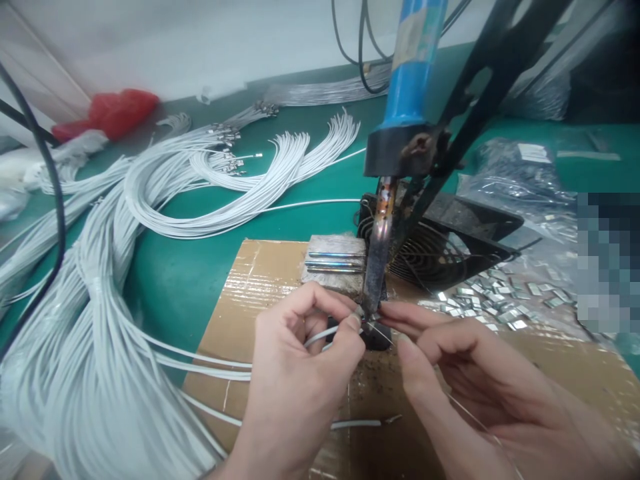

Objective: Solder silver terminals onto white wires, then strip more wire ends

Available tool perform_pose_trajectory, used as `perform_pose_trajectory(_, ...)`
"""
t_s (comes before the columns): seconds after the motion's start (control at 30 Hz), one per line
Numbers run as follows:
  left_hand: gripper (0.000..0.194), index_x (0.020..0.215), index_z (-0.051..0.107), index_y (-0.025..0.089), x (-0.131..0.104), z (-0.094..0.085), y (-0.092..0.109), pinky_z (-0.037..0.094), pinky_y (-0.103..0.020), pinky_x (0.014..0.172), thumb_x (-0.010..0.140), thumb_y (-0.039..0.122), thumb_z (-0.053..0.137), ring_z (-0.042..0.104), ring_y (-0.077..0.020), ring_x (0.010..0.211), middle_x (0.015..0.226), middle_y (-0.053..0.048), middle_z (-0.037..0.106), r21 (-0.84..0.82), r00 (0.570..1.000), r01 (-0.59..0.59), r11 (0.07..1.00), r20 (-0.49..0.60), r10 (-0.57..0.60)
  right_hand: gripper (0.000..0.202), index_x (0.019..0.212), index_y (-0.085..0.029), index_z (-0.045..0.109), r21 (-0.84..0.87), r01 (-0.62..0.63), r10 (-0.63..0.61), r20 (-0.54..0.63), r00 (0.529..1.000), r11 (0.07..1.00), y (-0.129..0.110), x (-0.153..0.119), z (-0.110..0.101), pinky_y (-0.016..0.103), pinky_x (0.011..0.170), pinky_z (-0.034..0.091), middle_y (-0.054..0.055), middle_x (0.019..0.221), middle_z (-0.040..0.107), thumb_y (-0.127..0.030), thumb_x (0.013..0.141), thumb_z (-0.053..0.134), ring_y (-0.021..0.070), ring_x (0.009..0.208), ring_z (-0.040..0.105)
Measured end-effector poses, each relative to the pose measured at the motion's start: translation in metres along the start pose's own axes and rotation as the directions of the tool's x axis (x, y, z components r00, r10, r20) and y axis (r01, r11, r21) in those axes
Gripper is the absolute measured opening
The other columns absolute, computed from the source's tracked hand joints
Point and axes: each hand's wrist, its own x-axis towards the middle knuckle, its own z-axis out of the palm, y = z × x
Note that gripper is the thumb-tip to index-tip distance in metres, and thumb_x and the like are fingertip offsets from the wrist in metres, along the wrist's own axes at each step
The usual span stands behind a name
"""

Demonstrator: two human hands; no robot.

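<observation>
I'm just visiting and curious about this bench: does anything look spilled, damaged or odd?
Yes, mildly. The soldering iron is blotched orange and dark below its blue handle, and dark specks litter the cardboard beneath, perhaps residue. Small metal pieces lie scattered loosely near the fan, though that may be deliberate.

A pale wall (200,40) rises behind the green tabletop (165,280).

Left hand (310,353) bare, slim fingers (320,297), short thumbnail (355,323), wrist (260,443) also bare, right hand (465,380), right of left hand, likewise bare
</observation>
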Motion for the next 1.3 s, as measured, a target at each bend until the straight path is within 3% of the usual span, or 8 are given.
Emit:
perform_pose_trajectory(0.33,0.012,0.061,0.063,0.018,-0.001,-0.0012,0.0011,0.037,-0.017,0.049,0.069,0.015,0.072,0.054,-0.0103,0.06,0.07,0.0,0.068,0.006,1.0,-0.016,1.0,-0.005,0.016,0.023,0.067,-0.023,0.066,0.051,0.055,-0.058,0.045,0.997,0.997,0.0064,0.0008,-0.0023,0.031,0.075,0.067,0.008,0.105,0.081,-0.036,0.084,0.076,0.0274,0.088,0.08)
perform_pose_trajectory(0.57,0.012,0.062,0.064,0.018,0.0005,-0.0011,-0.0009,0.037,-0.017,0.048,0.07,0.015,0.072,0.054,-0.0107,0.059,0.064,0.001,0.065,0.024,0.999,-0.035,0.999,0.002,0.035,0.021,0.07,-0.024,0.067,0.078,0.044,-0.05,0.077,0.996,0.996,0.0085,0.0006,-0.0041,0.031,0.082,0.066,0.007,0.11,0.08,-0.033,0.086,0.074,0.0257,0.092,0.08)
perform_pose_trajectory(0.77,0.011,0.061,0.064,0.017,0.0011,-0.0002,-0.0003,0.039,-0.016,0.05,0.068,0.014,0.072,0.054,-0.0091,0.058,0.07,0.0,0.069,0.008,1.0,-0.011,1.0,-0.004,0.011,0.022,0.067,-0.025,0.064,0.074,0.002,-0.002,0.002,1.0,0.997,0.0036,0.001,0.0004,0.015,0.079,0.061,0.0,0.102,0.081,-0.033,0.084,0.075,0.0156,0.083,0.08)
perform_pose_trajectory(1.17,0.011,0.063,0.064,0.017,0.0003,-0.0024,-0.0007,0.038,-0.016,0.048,0.07,0.014,0.072,0.053,-0.0093,0.058,0.064,0.002,0.065,0.026,0.999,-0.047,0.999,0.011,0.047,0.02,0.068,-0.023,0.066,0.09,0.002,-0.003,0.013,1.0,0.996,0.0017,-0.001,0.0014,0.028,0.078,0.066,0.007,0.106,0.08,-0.031,0.085,0.074,0.0246,0.087,0.08)
perform_pose_trajectory(1.3,0.012,0.06,0.064,0.016,0.0003,-0.0005,0.0002,0.038,-0.016,0.047,0.068,0.016,0.073,0.051,-0.0081,0.054,0.064,0.0,0.067,0.048,1.0,-0.019,0.999,-0.018,0.02,0.02,0.067,-0.025,0.065,0.041,0.034,-0.035,0.018,0.999,0.999,0.007,-0.0009,0.0012,0.024,0.081,0.064,0.003,0.102,0.081,-0.031,0.085,0.073,0.0205,0.087,0.08)
